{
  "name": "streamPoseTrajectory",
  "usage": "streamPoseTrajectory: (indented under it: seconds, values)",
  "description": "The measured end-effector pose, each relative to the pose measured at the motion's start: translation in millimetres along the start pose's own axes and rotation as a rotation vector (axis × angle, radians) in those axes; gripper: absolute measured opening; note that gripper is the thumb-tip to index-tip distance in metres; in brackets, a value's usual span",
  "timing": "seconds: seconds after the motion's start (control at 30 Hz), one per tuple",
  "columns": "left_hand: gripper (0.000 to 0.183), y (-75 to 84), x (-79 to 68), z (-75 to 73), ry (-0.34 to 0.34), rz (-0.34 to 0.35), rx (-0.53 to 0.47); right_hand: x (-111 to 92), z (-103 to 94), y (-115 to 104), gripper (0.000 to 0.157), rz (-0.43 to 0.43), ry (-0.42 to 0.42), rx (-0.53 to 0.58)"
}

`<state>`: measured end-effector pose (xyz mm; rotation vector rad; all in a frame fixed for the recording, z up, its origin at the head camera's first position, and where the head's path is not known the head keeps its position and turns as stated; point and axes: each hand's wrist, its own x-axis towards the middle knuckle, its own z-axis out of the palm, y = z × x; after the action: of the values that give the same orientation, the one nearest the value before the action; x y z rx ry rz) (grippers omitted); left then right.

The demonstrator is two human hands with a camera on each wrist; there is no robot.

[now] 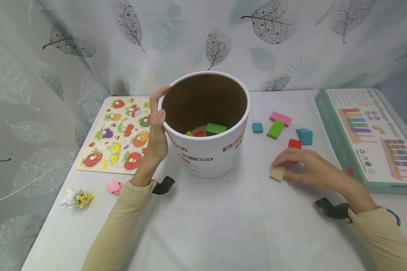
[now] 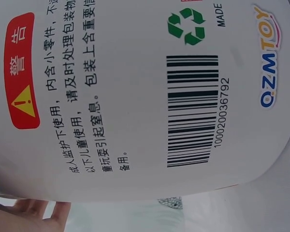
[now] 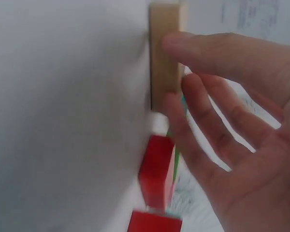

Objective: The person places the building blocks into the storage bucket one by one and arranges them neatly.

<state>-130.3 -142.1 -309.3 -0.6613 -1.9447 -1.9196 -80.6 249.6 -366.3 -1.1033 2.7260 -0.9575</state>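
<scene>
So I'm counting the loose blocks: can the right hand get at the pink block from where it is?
Probably yes. The right hand pinches a tan block, so it is busy, but only low blocks lie on the table between it and the pink block.

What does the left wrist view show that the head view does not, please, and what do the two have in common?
Only the left wrist view shows the printing on the white bucket's outer wall: a barcode, a green recycling mark, a red warning label and a toy brand logo.

Only the head view shows the bucket's brown inside with coloured blocks, the right hand pinching a plain wooden block, the loose blocks beyond it, the fruit puzzle and the teal box.

Both show the white bucket and the left hand gripping its rim.
</scene>
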Motion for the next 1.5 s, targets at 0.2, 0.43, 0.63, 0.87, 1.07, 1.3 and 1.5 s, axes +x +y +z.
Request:
streamPoseTrajectory:
  seconds: [0.2, 0.43, 0.63, 0.87, 1.07, 1.3, 1.5]
  values:
    - [0.068, -0.8, 0.3, 0.5, -0.007, -0.002, -0.011, 15, 8.3, -5, 0.048, -0.035, 0.045, -0.02]
    - [0.069, -0.8, 0.0, 0.7, -0.014, -0.012, 0.002, 22, 12.2, -7, 0.043, 0.103, -0.038, 0.006]
    - [0.07, -0.9, 0.0, -0.7, -0.004, -0.014, 0.01, 21, 11.4, -7, 0.044, 0.153, -0.057, -0.007]
    - [0.07, -0.9, -0.4, -1.0, -0.007, -0.017, 0.022, 22, 0.0, -7, 0.047, 0.079, 0.077, -0.023]
    - [0.07, -0.8, -0.3, -0.2, -0.009, -0.018, 0.017, 43, -40.4, -27, 0.057, -0.021, 0.356, 0.03]
    - [0.073, 0.3, -2.1, -1.4, 0.001, -0.024, 0.034, 90, -70.3, -81, 0.057, -0.077, 0.532, 0.213]
    - [0.071, -0.6, -1.1, -2.1, -0.006, -0.008, 0.022, 131, -66.2, -119, 0.049, -0.264, 0.547, 0.446]
